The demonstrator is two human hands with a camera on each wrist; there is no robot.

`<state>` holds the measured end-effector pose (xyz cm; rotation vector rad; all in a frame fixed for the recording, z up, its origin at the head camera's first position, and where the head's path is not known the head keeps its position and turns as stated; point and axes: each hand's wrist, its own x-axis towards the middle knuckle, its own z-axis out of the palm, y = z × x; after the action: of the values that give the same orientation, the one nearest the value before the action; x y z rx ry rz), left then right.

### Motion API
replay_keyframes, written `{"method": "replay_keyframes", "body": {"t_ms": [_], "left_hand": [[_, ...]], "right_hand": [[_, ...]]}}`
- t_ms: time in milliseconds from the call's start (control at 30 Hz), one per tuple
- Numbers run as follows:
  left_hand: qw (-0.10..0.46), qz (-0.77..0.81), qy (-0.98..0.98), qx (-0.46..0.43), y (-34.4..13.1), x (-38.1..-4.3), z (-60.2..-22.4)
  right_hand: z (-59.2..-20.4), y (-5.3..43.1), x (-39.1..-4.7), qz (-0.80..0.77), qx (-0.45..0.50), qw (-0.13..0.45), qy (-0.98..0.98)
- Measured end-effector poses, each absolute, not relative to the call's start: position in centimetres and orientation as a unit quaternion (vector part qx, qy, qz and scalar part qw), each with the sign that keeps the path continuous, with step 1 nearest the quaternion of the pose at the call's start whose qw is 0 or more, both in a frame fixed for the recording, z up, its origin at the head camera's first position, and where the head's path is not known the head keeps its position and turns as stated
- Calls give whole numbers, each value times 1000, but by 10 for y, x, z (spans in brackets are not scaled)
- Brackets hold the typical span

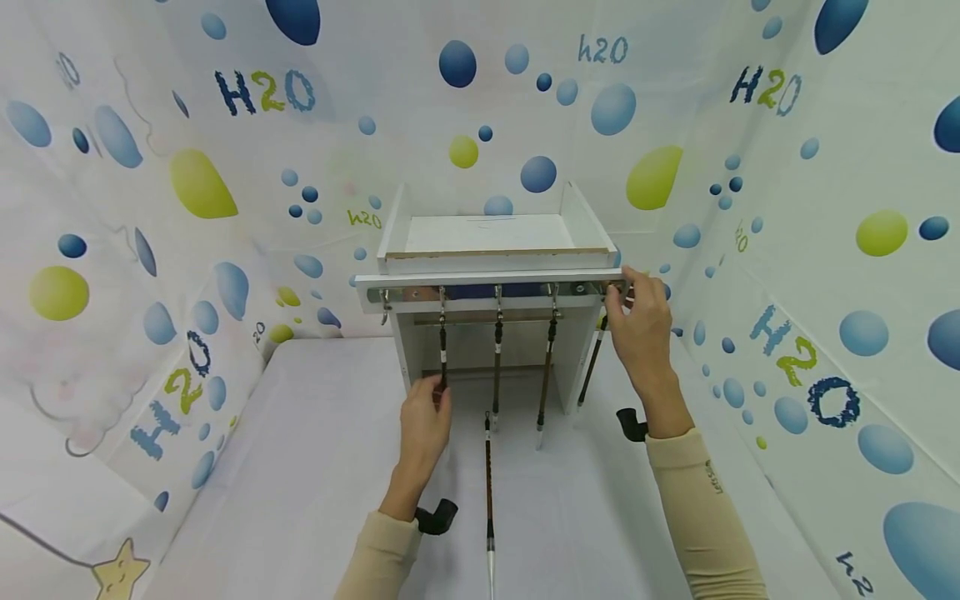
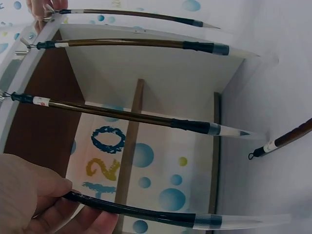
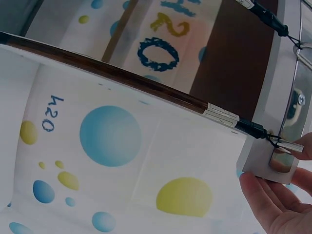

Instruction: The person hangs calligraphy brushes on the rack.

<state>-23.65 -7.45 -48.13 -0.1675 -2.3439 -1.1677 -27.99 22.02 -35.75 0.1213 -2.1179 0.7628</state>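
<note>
Several calligraphy brushes hang tip-down from a metal hook rail (image 1: 468,292) along the front of a small white shelf unit (image 1: 405,342). My left hand (image 1: 422,421) pinches the handle of the leftmost hanging brush (image 2: 146,210) between thumb and fingers; clear sleeves cover the brush tips in the left wrist view. At the rail's right end, my right hand (image 1: 641,321) grips the corner, its thumb by the last hook and its fingers under the edge. From that hook hangs the rightmost brush (image 3: 122,75), by a dark loop. Two more brushes (image 2: 131,114) hang between the hands.
Another brush (image 1: 489,475) lies on the white surface in front of the unit, loop toward it. A bare hook (image 1: 386,304) sits at the rail's left end. An open tray-like top (image 1: 491,235) crowns the unit. Walls printed with drops and lettering stand close around.
</note>
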Motion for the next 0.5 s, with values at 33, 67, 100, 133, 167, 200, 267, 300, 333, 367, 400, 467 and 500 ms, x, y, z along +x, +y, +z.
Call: {"method": "replay_keyframes", "body": {"t_ms": [33, 67, 100, 133, 167, 200, 267, 300, 333, 367, 400, 467, 500], "left_hand": [[255, -430, -864, -61, -74, -239, -482], [253, -430, -864, -60, -74, -241, -483], [253, -430, -864, -61, -74, -243, -484], [252, -431, -864, -61, -73, -245, -485], [253, -430, -864, -62, -73, -247, -486], [253, -430, -864, -62, -73, -249, -486], [254, -431, -864, -61, -72, -252, -488], [253, -431, -864, -60, -72, -254, -488], [252, -430, -865, -59, -72, -255, -489], [251, -430, -865, -58, -72, -257, -489], [248, -430, -866, -55, -71, -258, -490], [246, -431, -866, -55, -71, -260, -490], [244, -430, -867, -53, -71, -261, -491]], "right_hand": [[-358, 220, -280, 305, 48, 429, -849], [-358, 220, -281, 304, 48, 429, -849], [-358, 220, -281, 304, 48, 429, -849], [-358, 220, -281, 304, 47, 429, -850], [-359, 220, -281, 304, 47, 429, -850], [-359, 220, -281, 304, 47, 428, -850], [-359, 220, -281, 304, 45, 428, -850], [-359, 220, -281, 305, 45, 428, -850], [-359, 220, -281, 305, 45, 428, -850], [-359, 220, -281, 305, 45, 427, -850], [-358, 220, -281, 305, 45, 427, -850], [-358, 220, -280, 304, 45, 426, -851], [-358, 220, -280, 305, 45, 426, -851]]}}
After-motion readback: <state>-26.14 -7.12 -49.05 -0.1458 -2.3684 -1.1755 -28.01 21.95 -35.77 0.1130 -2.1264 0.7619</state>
